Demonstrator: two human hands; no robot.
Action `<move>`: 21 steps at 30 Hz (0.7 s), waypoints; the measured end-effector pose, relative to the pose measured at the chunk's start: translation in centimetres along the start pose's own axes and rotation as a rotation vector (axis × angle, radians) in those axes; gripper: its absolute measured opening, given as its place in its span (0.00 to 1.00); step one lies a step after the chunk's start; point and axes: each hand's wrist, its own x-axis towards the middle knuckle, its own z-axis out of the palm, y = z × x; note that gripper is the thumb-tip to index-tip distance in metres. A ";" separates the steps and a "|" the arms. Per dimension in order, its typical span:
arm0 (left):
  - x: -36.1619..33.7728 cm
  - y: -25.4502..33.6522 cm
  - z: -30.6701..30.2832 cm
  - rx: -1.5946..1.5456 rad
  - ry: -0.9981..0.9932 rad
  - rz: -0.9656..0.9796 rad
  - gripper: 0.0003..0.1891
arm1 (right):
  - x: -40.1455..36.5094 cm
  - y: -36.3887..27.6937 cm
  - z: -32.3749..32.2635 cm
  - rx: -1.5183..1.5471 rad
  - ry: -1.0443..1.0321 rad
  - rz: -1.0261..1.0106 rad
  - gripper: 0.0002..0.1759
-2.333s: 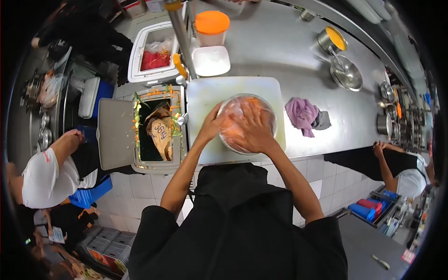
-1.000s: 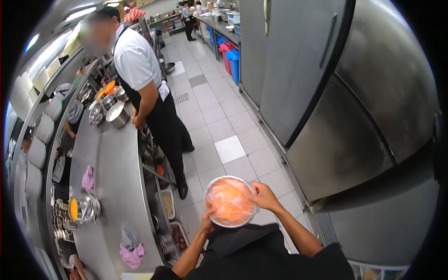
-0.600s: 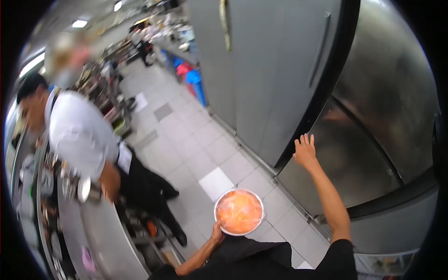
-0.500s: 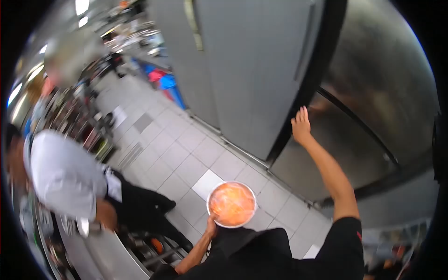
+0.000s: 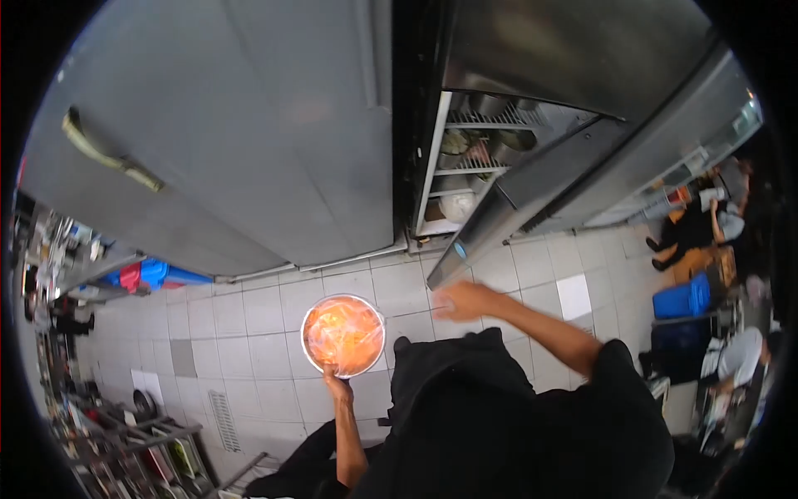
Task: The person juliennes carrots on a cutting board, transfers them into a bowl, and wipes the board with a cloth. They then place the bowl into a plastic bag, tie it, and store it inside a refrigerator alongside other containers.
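My left hand (image 5: 337, 387) grips the near rim of a round metal bowl (image 5: 378, 345), thumb over the edge. Orange food (image 5: 342, 333) fills the bowl under clear plastic wrap, its kind blurred by the shine. The bowl is held level in front of me, above the tiled floor. My right hand (image 5: 459, 301), smeared by motion, is beside the lower end of a swung-out refrigerator door (image 5: 499, 224). Behind that door, wire shelves (image 5: 499, 116) carry several metal containers (image 5: 512, 145) and a white bundle (image 5: 455, 206).
A tall grey cabinet (image 5: 249, 133) stands to the left of the refrigerator. Blue and red bins (image 5: 162, 273) sit past it. At lower left is a metal rack (image 5: 154, 445). On the right are a blue tub (image 5: 683, 297) and people (image 5: 702, 218) near the counters.
The lower refrigerator door has swung out, showing the shelves. My right hand has come down and nearer to me. My view has turned right; the bowl stays in my left hand.
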 end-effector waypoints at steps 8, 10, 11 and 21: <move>3.2 0.4 8.2 0.151 -0.153 -0.176 0.35 | -16.5 15.2 18.5 0.881 1.054 0.632 0.60; 4.2 0.7 11.6 0.236 -0.227 -0.250 0.37 | -16.5 17.9 20.0 1.116 1.383 0.791 0.46; 4.8 0.3 12.8 0.271 -0.237 -0.255 0.37 | -17.2 15.1 15.4 1.029 1.376 0.889 0.32; 15.3 -9.3 29.7 0.540 -0.363 -0.621 0.41 | -22.3 28.7 17.4 0.504 1.564 1.086 0.31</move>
